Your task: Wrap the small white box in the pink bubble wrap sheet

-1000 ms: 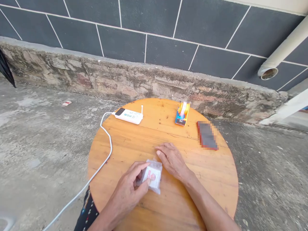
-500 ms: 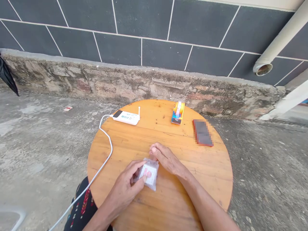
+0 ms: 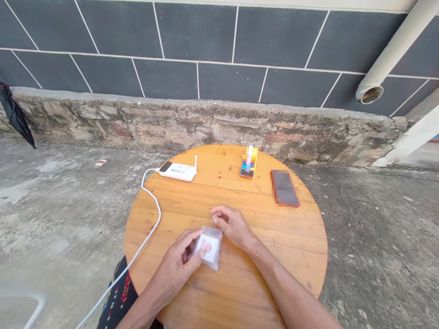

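Note:
A small white box with a pink print, wrapped in clear plastic (image 3: 209,249), lies near the middle of the round wooden table (image 3: 240,278). My left hand (image 3: 180,256) grips its left side, thumb on the top face and fingers along the upper left edge. Just beyond the package's upper right corner is my right hand (image 3: 233,226), its thumb and fingertips brought together. Whatever those fingertips may hold is too small to make out.
A white device with a cable (image 3: 177,171) lies at the table's back left. A yellow and blue tape dispenser (image 3: 249,162) stands at the back, with a dark, red-edged flat object (image 3: 285,188) to its right. A stone ledge runs behind.
The view has tilted and shifted slightly. My right hand's fingers have changed shape beside the package, with the fingertips now closer together. My left hand keeps its hold.

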`<state>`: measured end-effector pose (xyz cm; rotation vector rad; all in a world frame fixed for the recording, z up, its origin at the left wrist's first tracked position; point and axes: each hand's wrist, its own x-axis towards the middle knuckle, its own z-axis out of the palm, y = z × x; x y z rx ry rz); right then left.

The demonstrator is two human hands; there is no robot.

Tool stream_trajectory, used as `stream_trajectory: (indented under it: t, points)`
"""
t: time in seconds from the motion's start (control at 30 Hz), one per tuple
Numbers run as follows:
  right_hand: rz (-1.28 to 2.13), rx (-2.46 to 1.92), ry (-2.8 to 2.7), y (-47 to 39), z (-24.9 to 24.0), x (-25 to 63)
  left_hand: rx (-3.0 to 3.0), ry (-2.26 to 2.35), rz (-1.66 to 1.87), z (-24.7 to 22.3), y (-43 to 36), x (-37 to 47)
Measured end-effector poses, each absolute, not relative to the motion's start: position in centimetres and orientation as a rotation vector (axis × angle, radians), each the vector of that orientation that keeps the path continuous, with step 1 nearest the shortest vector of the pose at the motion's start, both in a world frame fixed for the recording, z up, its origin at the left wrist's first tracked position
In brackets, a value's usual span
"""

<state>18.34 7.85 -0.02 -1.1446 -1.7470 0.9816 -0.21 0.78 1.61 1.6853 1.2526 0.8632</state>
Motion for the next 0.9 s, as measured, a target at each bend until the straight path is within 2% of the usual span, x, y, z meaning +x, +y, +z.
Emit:
stream_trajectory:
  t: [0.57,0.9]
  points:
    - [0.947,-1.032,-1.861,5.1,2.8,18.3,1.677,1.28,0.906,1.1,0.7,0.1]
    - [0.241,-0.909,-2.436,3.2,4.3,19.0,1.614,1.234,0.963,0.6,1.0,0.3]
